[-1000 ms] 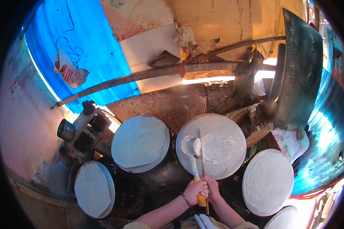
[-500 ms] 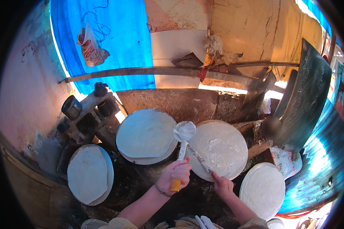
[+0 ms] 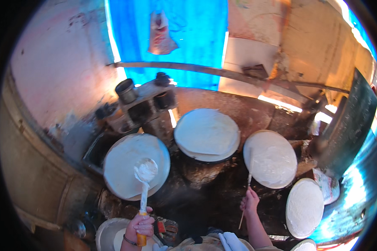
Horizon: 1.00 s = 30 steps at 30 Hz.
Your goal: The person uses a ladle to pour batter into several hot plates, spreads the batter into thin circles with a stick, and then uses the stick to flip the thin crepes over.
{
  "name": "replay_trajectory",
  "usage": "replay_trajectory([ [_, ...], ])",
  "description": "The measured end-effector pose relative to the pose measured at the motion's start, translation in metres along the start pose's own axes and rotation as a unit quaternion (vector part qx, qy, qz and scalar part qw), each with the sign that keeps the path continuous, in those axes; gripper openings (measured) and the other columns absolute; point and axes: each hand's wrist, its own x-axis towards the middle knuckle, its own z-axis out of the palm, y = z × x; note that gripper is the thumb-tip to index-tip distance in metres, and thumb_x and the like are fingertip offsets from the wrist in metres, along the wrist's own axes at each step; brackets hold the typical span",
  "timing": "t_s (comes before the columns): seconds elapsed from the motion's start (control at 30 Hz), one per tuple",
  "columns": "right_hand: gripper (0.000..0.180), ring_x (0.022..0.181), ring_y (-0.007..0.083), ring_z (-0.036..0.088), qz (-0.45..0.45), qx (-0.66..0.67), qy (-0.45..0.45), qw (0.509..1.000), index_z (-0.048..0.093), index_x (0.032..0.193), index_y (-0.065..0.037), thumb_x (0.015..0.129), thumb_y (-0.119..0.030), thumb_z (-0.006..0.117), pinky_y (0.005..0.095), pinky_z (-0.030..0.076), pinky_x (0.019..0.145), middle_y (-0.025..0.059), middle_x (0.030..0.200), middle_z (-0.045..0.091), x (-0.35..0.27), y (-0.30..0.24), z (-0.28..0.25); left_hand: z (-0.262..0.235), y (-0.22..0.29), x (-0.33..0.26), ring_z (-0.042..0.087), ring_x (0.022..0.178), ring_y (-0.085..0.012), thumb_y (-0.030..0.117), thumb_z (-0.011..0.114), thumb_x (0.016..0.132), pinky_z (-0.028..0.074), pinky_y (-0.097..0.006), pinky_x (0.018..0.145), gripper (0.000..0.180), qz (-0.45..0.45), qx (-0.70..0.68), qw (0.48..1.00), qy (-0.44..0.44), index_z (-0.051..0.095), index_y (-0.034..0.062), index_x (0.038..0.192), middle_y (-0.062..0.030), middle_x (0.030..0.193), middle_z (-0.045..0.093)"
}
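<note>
My left hand [image 3: 138, 229] grips the yellow handle of a ladle [image 3: 144, 171], whose bowl is coated in white batter. The ladle's bowl is over the left round plate [image 3: 115, 167], which bears a pale white layer. In my closed right hand [image 3: 250, 202] is a thin stick [image 3: 250, 180], its upper part whitened and reaching over the left edge of the right-hand round plate [image 3: 276, 161]. That plate has an uneven white coating. Between them, farther back, a thin white sheet lies on the middle round plate [image 3: 207, 133], its edge slightly offset from the plate's.
Another white-coated round plate [image 3: 305, 209] is at the lower right. A pale basin [image 3: 102, 235] stands by my left forearm. Dark metal cups [image 3: 127, 90] sit on a block stand at the back left. A dark board [image 3: 354, 125] leans at the right.
The view has turned left. My left hand has carried the ladle away from the stick to the left plate. My right hand still holds the stick, now more upright, by the right-hand plate.
</note>
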Motion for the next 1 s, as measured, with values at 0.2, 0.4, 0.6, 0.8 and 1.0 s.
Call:
replay_trajectory([
  [0.2,0.027,0.033,0.0056,0.033,-0.048,-0.121,-0.229,0.965,0.056,0.105,-0.007,0.083,-0.022,0.06,0.0215,0.023,0.03,-0.0053,0.05,0.038,-0.05,0.019,0.156,-0.014,0.003,-0.064,0.033,0.038,0.0009,0.007,0.037,0.091,0.031,-0.014,0.036,0.028,0.164,0.009,0.984,-0.066,0.048,0.012,0.117,0.0036,0.056,0.036],
  [0.4,0.034,0.041,0.0088,0.041,-0.098,-0.317,-0.196,0.923,0.059,0.069,-0.001,0.07,-0.032,0.072,0.0256,0.032,0.037,-0.0011,0.051,0.045,0.018,0.092,0.286,-0.059,-0.021,-0.093,0.036,0.043,-0.0025,0.007,0.036,0.091,0.035,-0.015,0.038,0.031,0.298,-0.082,0.951,-0.003,0.042,0.0023,0.121,0.0003,0.063,0.04],
  [0.6,0.027,0.07,0.0343,0.062,-0.266,-0.45,-0.189,0.831,0.064,0.078,0.002,0.067,-0.022,0.058,0.0402,0.048,0.066,0.0204,0.071,0.062,0.02,0.09,0.365,-0.027,-0.052,-0.088,0.035,0.042,-0.0043,0.011,0.034,0.093,0.035,-0.017,0.037,0.018,0.369,-0.091,0.924,-0.037,0.047,0.004,0.084,0.0011,0.058,0.035],
  [0.8,0.022,0.061,0.026,0.06,-0.311,-0.349,-0.149,0.871,0.066,0.074,0.0,0.064,-0.019,0.058,0.0362,0.048,0.059,0.0171,0.066,0.061,0.144,-0.013,0.359,-0.006,-0.042,-0.046,0.035,0.041,-0.004,0.011,0.035,0.093,0.036,-0.018,0.036,0.02,0.365,-0.045,0.929,-0.032,0.041,0.0068,0.074,0.0011,0.057,0.035],
  [1.0,0.028,0.064,0.027,0.063,-0.341,-0.452,0.051,0.823,0.065,0.073,0.001,0.063,-0.025,0.064,0.0374,0.048,0.061,0.0174,0.066,0.062,0.274,-0.084,0.232,0.014,-0.024,0.008,0.036,0.04,-0.0031,0.011,0.034,0.093,0.036,-0.017,0.035,0.022,0.324,-0.048,0.944,-0.026,0.041,0.0072,0.072,0.0018,0.056,0.035],
])
